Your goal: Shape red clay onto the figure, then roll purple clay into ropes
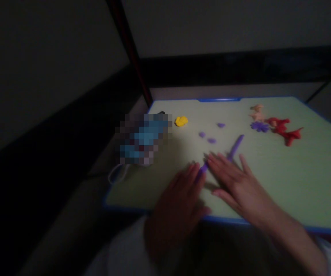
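Observation:
A long purple clay roll [235, 147] lies on the pale green board [297, 172], running from the middle down toward my hands. My right hand [234, 180] lies flat, fingers spread, pressed on the roll's lower part. My left hand [179, 203] rests flat beside it at the board's near edge, its fingertips at the roll's near end [203, 167]. The stretch of roll under my right fingers is hidden.
Three small purple clay bits [211, 140] lie past the roll. A yellow lump [181, 121] sits at the far left, with a blurred blue object [144, 140] beside it. Red [286, 129], peach [258, 112] and purple flower [259, 127] clay shapes sit at the far right. The room is dark.

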The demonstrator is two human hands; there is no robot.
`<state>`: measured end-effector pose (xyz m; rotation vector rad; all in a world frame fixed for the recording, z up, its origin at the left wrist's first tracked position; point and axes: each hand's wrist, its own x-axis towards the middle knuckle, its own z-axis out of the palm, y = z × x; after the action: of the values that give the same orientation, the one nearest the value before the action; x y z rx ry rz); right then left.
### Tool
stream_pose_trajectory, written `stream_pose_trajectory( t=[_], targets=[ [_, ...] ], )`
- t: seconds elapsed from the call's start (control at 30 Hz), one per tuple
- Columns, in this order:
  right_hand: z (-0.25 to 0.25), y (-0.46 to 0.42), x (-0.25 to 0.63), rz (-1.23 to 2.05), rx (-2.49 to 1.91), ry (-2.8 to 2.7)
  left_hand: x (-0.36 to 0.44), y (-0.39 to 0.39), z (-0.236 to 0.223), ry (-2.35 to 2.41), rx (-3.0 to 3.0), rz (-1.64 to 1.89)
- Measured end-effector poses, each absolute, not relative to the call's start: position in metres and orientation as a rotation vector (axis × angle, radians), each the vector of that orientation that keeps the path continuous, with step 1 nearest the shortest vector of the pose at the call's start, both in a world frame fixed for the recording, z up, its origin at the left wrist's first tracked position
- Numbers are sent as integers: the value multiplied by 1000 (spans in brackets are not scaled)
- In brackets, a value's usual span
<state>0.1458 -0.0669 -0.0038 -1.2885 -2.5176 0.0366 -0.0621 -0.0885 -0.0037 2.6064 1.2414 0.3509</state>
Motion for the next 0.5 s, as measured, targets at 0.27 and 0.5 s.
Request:
stream_pose_trajectory(
  t=[0.27,0.5],
  targets=[
    [-6,-59,143,66,-1280,-2534,-53,-88,-11,1489,2283,711],
    [0,-56,145,188,-1290,-2359,-34,-69,-9,1528,1961,911]
  ],
)
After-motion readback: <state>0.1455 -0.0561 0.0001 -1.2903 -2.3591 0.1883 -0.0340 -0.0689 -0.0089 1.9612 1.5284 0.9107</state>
